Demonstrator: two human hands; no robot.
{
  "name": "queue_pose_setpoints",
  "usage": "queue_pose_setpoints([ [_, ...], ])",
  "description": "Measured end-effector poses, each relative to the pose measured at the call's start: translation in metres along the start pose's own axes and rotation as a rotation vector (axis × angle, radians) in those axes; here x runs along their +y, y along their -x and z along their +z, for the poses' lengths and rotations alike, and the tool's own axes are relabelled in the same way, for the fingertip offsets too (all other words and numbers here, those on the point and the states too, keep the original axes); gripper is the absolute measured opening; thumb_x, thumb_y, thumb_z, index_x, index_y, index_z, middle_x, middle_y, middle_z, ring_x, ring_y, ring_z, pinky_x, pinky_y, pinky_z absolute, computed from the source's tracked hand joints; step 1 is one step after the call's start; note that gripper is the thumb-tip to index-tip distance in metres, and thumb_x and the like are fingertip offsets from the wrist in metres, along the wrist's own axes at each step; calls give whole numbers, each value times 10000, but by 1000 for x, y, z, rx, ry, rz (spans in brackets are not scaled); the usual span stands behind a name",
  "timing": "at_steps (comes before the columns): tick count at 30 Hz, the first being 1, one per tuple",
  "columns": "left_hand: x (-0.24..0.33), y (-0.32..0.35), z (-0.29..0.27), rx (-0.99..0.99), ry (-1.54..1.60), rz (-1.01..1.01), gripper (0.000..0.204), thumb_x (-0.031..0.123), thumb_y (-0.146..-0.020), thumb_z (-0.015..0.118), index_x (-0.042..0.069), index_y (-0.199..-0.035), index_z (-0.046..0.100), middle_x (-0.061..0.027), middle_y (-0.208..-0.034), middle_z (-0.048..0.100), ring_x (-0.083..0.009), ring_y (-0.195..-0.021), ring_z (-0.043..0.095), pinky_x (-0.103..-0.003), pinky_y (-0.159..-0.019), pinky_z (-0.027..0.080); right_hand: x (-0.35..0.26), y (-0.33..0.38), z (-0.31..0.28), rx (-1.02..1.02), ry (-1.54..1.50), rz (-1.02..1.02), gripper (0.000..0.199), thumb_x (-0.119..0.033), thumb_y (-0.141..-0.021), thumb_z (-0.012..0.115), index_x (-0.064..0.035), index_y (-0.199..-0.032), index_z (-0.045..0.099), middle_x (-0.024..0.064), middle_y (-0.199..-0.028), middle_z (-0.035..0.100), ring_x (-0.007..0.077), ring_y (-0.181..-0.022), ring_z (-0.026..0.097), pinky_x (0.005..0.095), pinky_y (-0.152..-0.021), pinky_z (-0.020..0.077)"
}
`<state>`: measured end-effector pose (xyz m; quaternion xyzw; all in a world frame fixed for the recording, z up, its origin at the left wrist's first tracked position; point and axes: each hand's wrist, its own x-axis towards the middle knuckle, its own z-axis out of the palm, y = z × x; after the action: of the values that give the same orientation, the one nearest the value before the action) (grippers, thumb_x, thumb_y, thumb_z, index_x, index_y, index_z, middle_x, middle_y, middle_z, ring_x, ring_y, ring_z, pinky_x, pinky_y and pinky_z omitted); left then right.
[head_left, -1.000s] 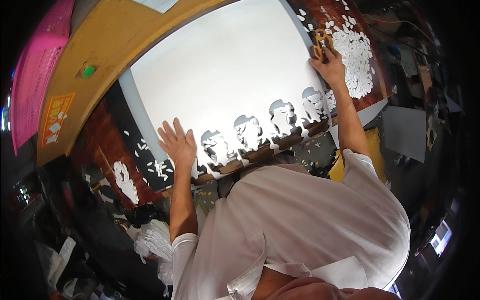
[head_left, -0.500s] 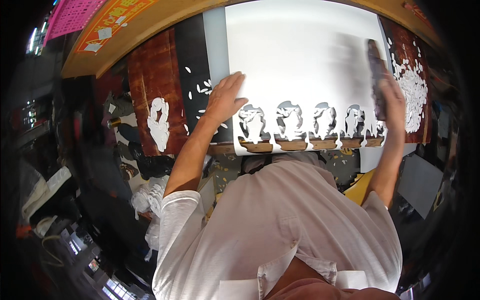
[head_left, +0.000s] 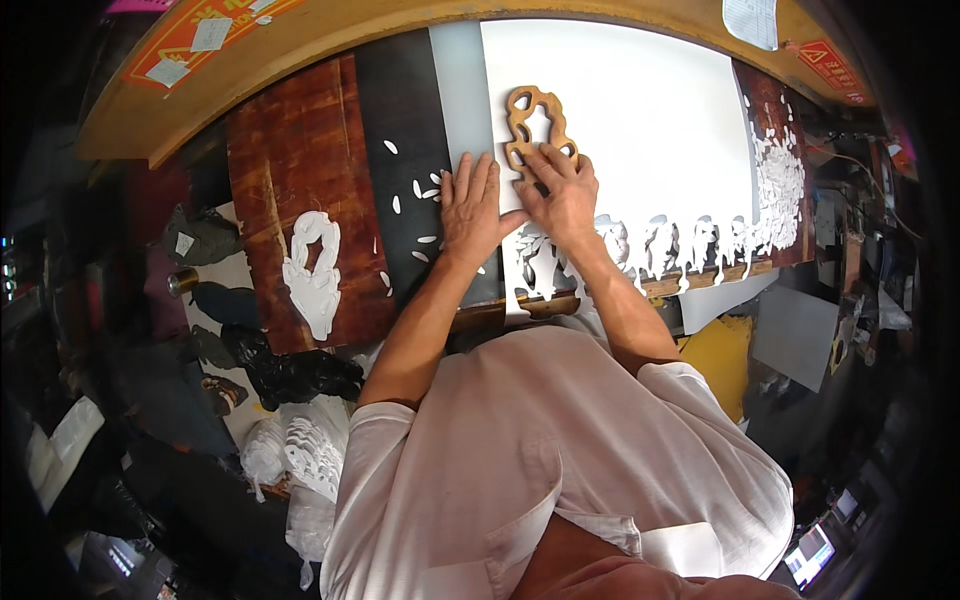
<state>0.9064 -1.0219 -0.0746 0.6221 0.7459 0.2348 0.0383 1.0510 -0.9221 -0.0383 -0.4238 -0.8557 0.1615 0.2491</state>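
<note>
A wide white sheet (head_left: 640, 120) lies on the table, with a row of ragged cut-out holes along its near edge. On its left part sits a wooden cutting die (head_left: 518, 130), a looped frame with several openings. The fingers of my right hand (head_left: 562, 200) are closed on the die's near end. My left hand (head_left: 472, 212) lies flat at the sheet's left edge, fingers stretched out, on the grey strip and black board beside it. The thumbs of both hands are close together.
A stack of white cut pieces (head_left: 312, 290) rests on the reddish-brown board (head_left: 290, 150) at left. Small white scraps (head_left: 778, 190) heap at the right end; others dot the black board (head_left: 400, 110). A yellow beam (head_left: 350, 50) spans the far side. White bundles (head_left: 310, 445) stand below left.
My right hand has come from the sheet's right edge to its left part, with the die, which now lies flat. My left hand stays by the left edge. The view has shifted.
</note>
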Motion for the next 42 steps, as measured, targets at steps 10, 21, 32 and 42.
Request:
queue_pose_setpoints([
  [10, -1, 4, 4, -14, 21, 16, 888, 412, -774, 886, -44, -1454, 542, -152, -1617, 457, -405, -1557, 327, -666, -1208, 288, -4, 2, 2, -16, 45, -24, 410, -239, -803, 859, -165, -1203, 802, 32, -1374, 686, 407, -1160, 564, 521, -1006, 494],
  [21, 3, -7, 1, -79, 3, -2, 921, 490, -836, 846, -54, -1494, 501, -175, -1613, 449, -437, -1553, 308, -689, -1218, 242, 48, -27, -32, 3, -425, 153, 384, -175, -935, 732, -8, -1280, 725, 211, -1329, 703, 394, -1226, 649, 476, -1083, 487],
  [32, 30, 69, -13, 96, 325, -22, 440, 259, -869, 782, 50, -1238, 663, -207, -1160, 624, -431, -1065, 611, -547, -950, 492, 129, -38, -28, 99, -28, -65, 340, -162, -999, 633, -35, -1301, 724, 206, -1479, 623, 475, -1453, 481, 561, -1214, 367],
  [42, 19, 96, 2, 317, -23, 143, 310, 356, -875, 764, 75, -866, 633, -135, -836, 642, -382, -830, 652, -530, -725, 505, 114, 168, -107, 408, -474, 328, 294, -122, -987, 613, 6, -1221, 737, 239, -1159, 748, 366, -1099, 716, 405, -980, 547],
])
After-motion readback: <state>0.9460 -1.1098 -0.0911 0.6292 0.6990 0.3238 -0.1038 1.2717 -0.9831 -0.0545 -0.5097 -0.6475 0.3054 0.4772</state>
